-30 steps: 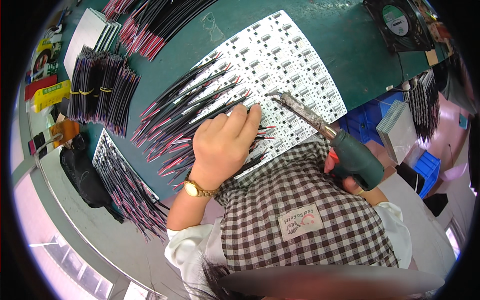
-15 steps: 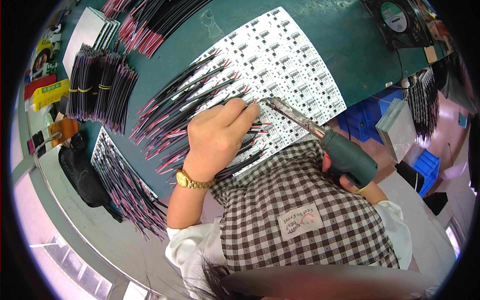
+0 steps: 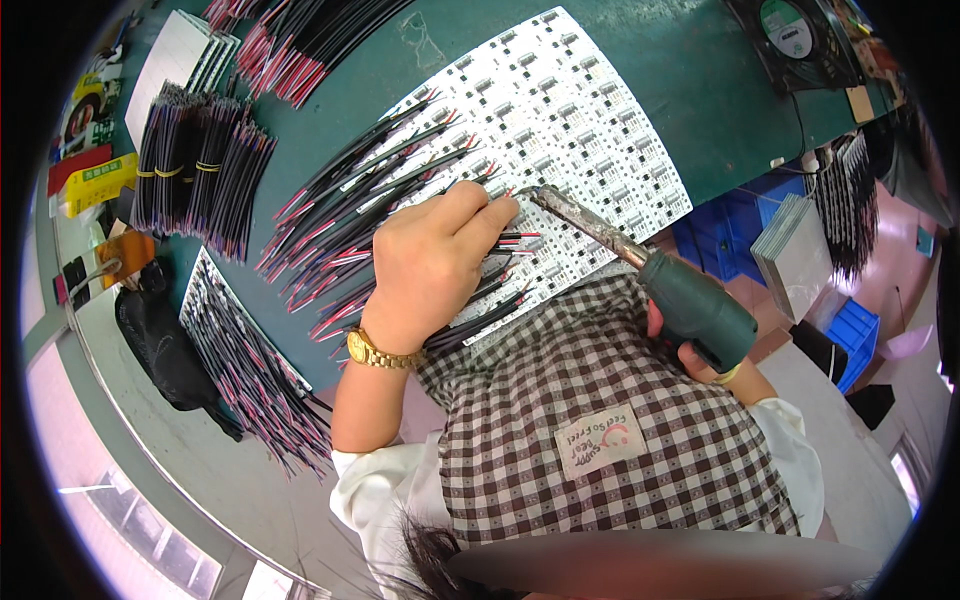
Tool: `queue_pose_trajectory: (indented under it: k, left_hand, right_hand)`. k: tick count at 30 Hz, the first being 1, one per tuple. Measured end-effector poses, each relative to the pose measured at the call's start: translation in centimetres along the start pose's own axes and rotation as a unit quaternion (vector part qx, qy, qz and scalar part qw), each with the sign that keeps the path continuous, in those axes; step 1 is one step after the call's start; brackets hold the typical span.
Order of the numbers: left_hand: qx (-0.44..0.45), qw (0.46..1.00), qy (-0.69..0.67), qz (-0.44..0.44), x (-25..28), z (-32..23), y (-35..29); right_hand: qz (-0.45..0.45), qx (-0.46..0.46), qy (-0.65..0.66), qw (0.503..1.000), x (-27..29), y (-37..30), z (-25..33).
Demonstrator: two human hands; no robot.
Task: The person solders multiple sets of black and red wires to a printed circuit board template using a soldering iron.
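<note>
A white sheet of circuit boards (image 3: pixel 610 135) lies on the green bench, dotted with small dark components. Black-sleeved wires (image 3: pixel 345 190) with red and black ends lie in rows over its left part. My left hand (image 3: pixel 430 255) is closed in a pinch on a wire (image 3: pixel 509 192), whose reddish end shows at the fingertips. In my right hand (image 3: pixel 695 362) is a soldering iron (image 3: pixel 700 308) with a dark green handle. Its metal tip points left, just beside the pinched wire end; whether they touch I cannot tell. The handle hides most of the right-hand fingers.
Banded wire bundles (image 3: pixel 200 175) lie at the left, below stacked white boards (image 3: pixel 180 65). More loose wires (image 3: pixel 290 55) are at the back. A wired board (image 3: pixel 250 365) and a black pouch (image 3: pixel 165 350) sit near left. A fan (image 3: pixel 795 40) stands back right; blue bins (image 3: pixel 855 340) are lower right.
My left hand has shifted slightly left and up, along with the sheet. The iron's tip has risen a little and sits slightly farther from my left fingertips.
</note>
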State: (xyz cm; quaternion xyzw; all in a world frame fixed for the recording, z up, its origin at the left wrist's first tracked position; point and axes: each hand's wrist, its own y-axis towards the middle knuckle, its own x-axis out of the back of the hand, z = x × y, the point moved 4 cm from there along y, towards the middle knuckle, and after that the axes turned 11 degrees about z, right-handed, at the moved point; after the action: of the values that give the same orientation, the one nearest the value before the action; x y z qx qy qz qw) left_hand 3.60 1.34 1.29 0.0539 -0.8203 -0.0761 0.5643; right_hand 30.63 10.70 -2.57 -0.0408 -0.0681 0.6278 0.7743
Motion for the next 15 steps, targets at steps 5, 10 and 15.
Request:
queue_pose_trajectory:
  k: [5,10,15]
  left_hand:
    - [-0.001,1.0,-0.008,0.0,0.0,0.2,-0.1]
    - [0.006,1.0,-0.007,0.003,0.0,0.2,-0.2]
    - [0.012,1.0,-0.011,0.014,0.3,0.1,-0.2]
  right_hand:
    - [0.041,0.046,-0.099,0.993,0.6,0.8,1.0]
    - [0.012,0.016,-0.14,0.99,1.0,1.8,2.9]
    - [-0.002,0.101,-0.24,0.966,1.3,1.2,2.4]
